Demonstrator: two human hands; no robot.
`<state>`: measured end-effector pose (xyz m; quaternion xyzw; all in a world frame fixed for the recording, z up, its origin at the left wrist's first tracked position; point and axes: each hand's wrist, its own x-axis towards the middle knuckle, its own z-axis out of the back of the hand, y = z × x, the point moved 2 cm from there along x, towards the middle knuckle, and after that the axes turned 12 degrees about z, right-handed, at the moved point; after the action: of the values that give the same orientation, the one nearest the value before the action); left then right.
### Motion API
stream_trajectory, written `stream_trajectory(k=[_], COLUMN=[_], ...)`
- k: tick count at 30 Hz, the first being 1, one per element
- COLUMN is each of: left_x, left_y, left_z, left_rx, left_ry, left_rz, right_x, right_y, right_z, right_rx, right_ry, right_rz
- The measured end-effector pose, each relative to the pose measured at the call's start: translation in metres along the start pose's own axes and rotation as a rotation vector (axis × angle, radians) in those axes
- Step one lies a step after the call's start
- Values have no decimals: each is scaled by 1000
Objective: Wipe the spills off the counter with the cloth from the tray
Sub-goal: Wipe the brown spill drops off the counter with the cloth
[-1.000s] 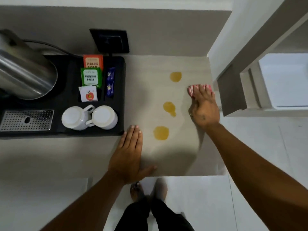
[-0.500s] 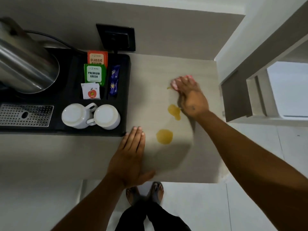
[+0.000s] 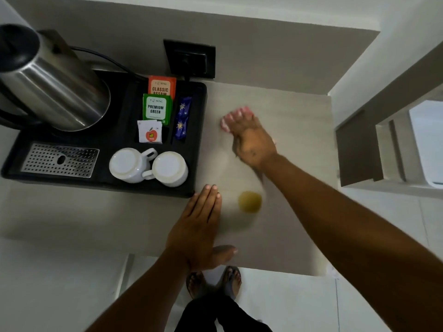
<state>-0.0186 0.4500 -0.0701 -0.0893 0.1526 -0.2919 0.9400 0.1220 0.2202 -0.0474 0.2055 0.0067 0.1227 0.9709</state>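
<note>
cloth (image 3: 236, 118) | under right hand (image 3: 251, 142), blurred | one spill (image 3: 250, 201) visible

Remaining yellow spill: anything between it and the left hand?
No. In the head view, only bare counter separates the yellow spill from the left hand, which lies flat beside it.

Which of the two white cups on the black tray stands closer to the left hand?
The right-hand cup, nearer the tray's counter-side edge, is closer to the left hand. The other cup sits beside the metal grate.
</note>
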Motion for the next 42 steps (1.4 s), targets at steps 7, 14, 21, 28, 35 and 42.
stream_trajectory(k=[7, 14, 21, 28, 35, 42], left_x=[0, 1, 4, 0, -3, -7], left_y=[2, -2, -1, 2, 1, -2], left_z=[-1, -2, -2, -5, 0, 0], left_rx=[-10, -15, 5, 27, 47, -27], left_ry=[-20, -26, -48, -65, -39, -69], left_rz=[-1, 1, 0, -11, 1, 21], right_x=[-118, -8, -57, -169, -60, -146], right_y=[-65, -69, 17, -31, -38, 53], right_z=[39, 41, -7, 12, 19, -19], right_rx=[-43, -27, -53, -76, -11, -66], right_ry=[-77, -134, 55, -144, -187, 37], right_rz=[-256, -283, 41, -434, -375, 22])
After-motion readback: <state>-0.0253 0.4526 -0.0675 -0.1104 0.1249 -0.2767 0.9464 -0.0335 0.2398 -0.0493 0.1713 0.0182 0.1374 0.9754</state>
